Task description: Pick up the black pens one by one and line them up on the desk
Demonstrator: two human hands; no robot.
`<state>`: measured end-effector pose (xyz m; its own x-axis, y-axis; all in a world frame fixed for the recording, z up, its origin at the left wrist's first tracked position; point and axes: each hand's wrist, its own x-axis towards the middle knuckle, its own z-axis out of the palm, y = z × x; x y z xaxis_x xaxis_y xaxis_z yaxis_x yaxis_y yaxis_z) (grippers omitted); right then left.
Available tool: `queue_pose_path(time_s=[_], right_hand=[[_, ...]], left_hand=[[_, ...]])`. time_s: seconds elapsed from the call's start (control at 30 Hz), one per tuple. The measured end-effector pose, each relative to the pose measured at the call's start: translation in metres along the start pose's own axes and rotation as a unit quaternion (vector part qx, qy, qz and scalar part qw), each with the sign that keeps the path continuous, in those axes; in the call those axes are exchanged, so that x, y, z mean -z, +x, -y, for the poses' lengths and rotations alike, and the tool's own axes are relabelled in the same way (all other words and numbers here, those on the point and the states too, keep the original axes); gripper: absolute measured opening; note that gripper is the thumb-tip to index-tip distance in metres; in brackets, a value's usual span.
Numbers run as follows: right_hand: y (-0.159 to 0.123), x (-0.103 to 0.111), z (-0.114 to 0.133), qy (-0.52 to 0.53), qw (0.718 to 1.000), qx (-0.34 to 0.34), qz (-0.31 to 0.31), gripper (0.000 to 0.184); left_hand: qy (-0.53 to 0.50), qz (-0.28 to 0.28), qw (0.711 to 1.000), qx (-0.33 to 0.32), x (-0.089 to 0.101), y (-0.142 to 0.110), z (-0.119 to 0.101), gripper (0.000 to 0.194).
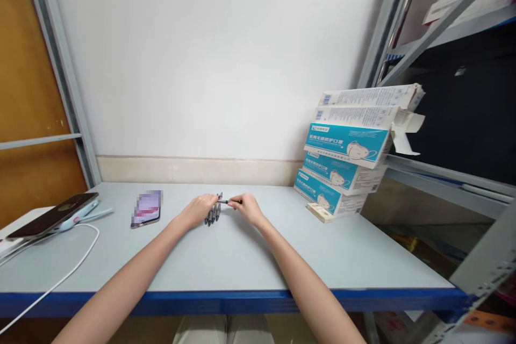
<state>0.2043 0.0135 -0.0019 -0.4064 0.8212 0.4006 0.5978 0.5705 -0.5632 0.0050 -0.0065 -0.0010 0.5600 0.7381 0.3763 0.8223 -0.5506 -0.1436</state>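
Observation:
Both hands meet over the middle of the grey-white table. A thin dark pen [223, 202] lies level between them, held just above the tabletop. My left hand [200, 208] is closed with its fingertips at the pen's left end. At the other end, my right hand [248, 207] pinches the pen between thumb and fingers. Several more dark pens [213, 216] lie side by side on the table, right below and beside my left hand, which partly covers them. Whether the pen's cap is on or off is too small to make out.
A phone [147, 208] lies to the left. Farther left, another phone [56, 215] rests on a stand with a white cable [86, 255]. Mask boxes [342, 145] are stacked on the right, a small cream box [320, 212] before them. The table's blue edge [217, 301] runs in front.

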Motion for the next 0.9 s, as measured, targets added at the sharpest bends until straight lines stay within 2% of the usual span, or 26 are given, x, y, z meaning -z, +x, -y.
queue_pose_path(time_s=[0.17,0.37,0.47,0.53,0.6,0.67,0.73,0.77,0.8,0.9], right_hand=[[-0.005,-0.003,0.005,-0.099,0.987,0.091,-0.084,0.023],[-0.008,0.003,0.004,-0.259,0.941,0.184,-0.118,0.021],[-0.009,0.007,0.002,-0.29,0.923,0.224,-0.116,0.025],[-0.009,0.009,0.003,-0.275,0.931,0.217,-0.105,0.027],[-0.008,0.008,0.003,-0.218,0.959,0.163,-0.077,0.026],[-0.006,0.005,0.003,-0.137,0.985,0.104,0.009,0.025],[-0.004,0.002,0.001,-0.081,0.989,0.077,0.096,0.026],[-0.004,0.001,0.001,-0.075,0.988,0.076,0.113,0.026],[-0.004,0.0,0.001,-0.084,0.988,0.079,0.103,0.025],[-0.006,0.001,0.006,-0.165,0.98,0.109,0.006,0.022]], left_hand=[[-0.087,-0.001,0.995,0.047,0.004,0.0,0.005,0.018],[-0.211,0.017,0.975,0.071,0.003,0.003,0.002,0.021],[-0.273,0.038,0.959,0.062,0.002,0.005,0.002,0.028],[-0.285,0.055,0.955,0.055,0.002,0.006,0.003,0.031],[-0.24,0.046,0.968,0.059,0.002,0.004,0.004,0.028],[-0.156,0.028,0.986,0.057,0.002,0.0,0.003,0.021],[-0.087,0.03,0.995,0.045,0.003,-0.002,0.001,0.019],[-0.071,0.04,0.996,0.043,0.003,-0.003,0.0,0.019],[-0.07,0.05,0.995,0.048,0.004,-0.002,-0.001,0.019],[-0.127,0.067,0.987,0.065,0.006,0.001,-0.001,0.021]])
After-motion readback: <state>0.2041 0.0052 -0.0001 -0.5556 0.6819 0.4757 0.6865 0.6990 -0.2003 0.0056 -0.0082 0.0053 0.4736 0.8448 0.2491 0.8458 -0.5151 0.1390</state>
